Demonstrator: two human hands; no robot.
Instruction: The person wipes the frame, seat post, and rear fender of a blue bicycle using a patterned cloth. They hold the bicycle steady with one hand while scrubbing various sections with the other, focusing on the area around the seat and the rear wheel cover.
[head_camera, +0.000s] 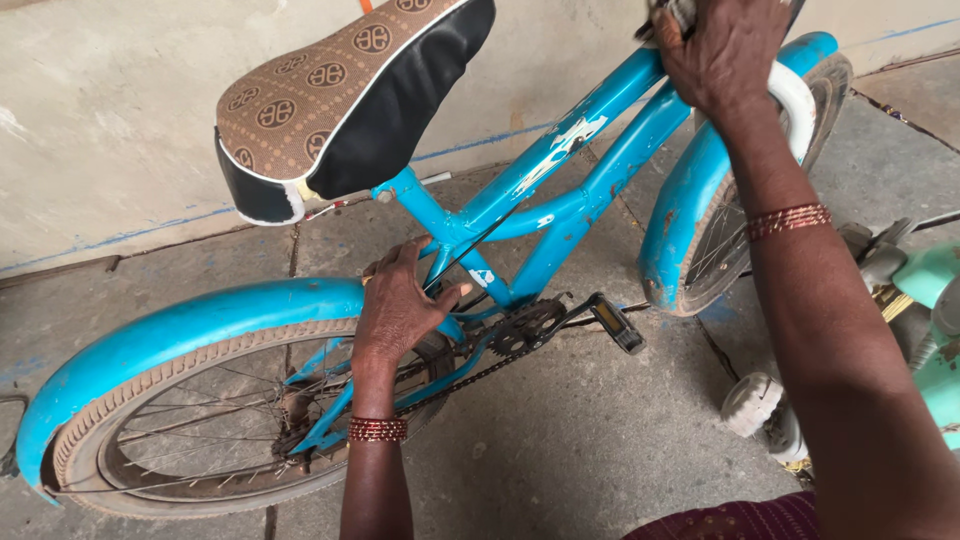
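left hand (400, 305) was laid open on the blue bicycle frame (560, 190) near the chain (470, 375); right hand (725, 50) grip was clamped on the handlebar area, patterned brown seat (330, 90) alongside.

Bicycle frame (560, 190): glossy blue painted metal, chipped and scratched. Saddle (340, 95): patterned brown fabric with smooth black vinyl sides. Tyre (190, 370): matt, worn rubber. Floor (590, 430): rough concrete.

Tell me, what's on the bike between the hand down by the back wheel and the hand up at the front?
In the head view, the blue frame tubes run between the left hand and the right hand.
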